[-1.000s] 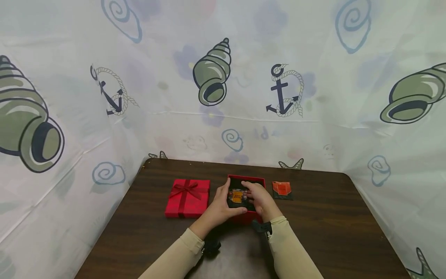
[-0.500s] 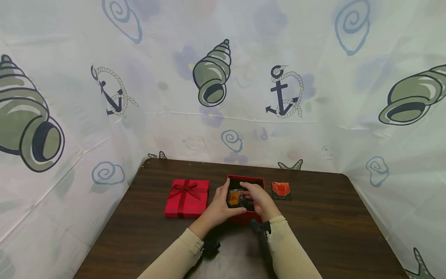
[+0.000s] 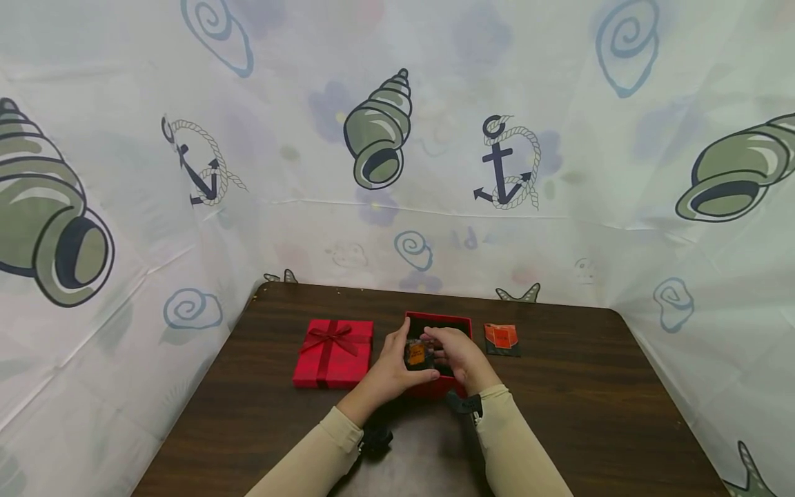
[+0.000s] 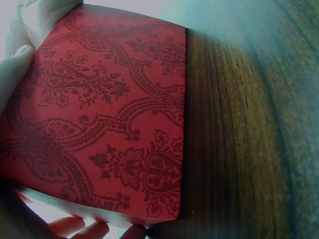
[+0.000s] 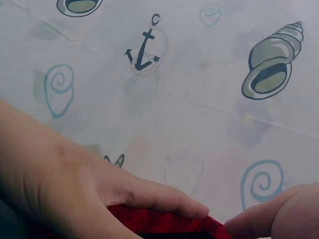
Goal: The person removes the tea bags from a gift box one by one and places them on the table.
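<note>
My left hand grips the front left corner of an uncovered red gift box, thumb over the front and fingers along the left side. Its patterned front wall fills much of the left wrist view, with fingertips past its edge. My right hand reaches over the box from the right. Its curled fingers hold the right side of a small dark packet with an orange label, tilted within the dark interior. Part of the packet is hidden behind the fingers. The right wrist view shows the right hand over a red rim.
The red gift-box lid with a ribbon bow lies left of the box. A flat orange-and-black packet lies to its right on the brown wooden table. Behind the table hangs a white cloth printed with shells and anchors.
The labelled packet has shifted slightly left and tilted, showing narrower than before. My right fingers have moved a little left with it, while my left hand keeps its place on the box.
</note>
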Action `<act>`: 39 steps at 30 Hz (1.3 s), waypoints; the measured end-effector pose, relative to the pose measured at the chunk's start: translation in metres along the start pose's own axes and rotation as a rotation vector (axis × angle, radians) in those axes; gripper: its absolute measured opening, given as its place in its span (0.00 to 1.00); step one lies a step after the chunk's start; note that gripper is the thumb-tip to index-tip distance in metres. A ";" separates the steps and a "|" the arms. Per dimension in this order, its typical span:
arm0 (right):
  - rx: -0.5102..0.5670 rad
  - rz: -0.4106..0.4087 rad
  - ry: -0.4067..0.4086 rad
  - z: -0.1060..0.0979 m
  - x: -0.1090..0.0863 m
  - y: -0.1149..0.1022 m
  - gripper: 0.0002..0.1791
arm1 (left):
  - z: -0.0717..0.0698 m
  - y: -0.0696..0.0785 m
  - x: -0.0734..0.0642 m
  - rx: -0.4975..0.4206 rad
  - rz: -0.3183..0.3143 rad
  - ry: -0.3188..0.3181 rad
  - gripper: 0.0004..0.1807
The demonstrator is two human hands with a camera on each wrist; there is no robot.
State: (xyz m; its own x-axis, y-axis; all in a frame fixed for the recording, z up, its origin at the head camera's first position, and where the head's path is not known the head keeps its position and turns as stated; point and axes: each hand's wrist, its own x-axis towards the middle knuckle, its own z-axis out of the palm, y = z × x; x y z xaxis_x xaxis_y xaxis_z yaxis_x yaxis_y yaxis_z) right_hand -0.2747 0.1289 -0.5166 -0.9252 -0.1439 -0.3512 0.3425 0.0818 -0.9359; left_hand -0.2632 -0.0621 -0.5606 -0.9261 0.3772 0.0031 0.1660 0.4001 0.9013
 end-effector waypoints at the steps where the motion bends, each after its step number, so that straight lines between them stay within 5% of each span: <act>1: -0.011 -0.001 0.002 0.000 0.000 0.000 0.30 | 0.000 0.000 0.000 0.005 0.001 0.001 0.70; 12: -0.260 -0.003 -0.085 0.003 -0.002 0.001 0.29 | -0.001 0.000 -0.002 0.008 0.030 -0.012 0.70; 21: -0.350 0.014 -0.110 0.004 -0.003 -0.001 0.28 | -0.002 0.000 0.001 0.019 0.040 -0.018 0.72; 30: -0.181 -0.111 0.133 0.008 -0.002 0.004 0.08 | -0.001 0.000 0.001 0.022 0.014 -0.002 0.72; 39: 0.079 -0.247 0.202 0.007 -0.004 0.005 0.31 | 0.000 0.000 0.002 0.000 -0.013 0.004 0.73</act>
State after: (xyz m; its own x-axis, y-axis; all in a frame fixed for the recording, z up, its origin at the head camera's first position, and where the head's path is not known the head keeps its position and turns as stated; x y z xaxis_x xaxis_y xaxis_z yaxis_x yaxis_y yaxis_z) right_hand -0.2677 0.1234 -0.5200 -0.9928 0.0498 -0.1086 0.1083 -0.0091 -0.9941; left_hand -0.2647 -0.0613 -0.5609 -0.9296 0.3686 -0.0071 0.1539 0.4054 0.9011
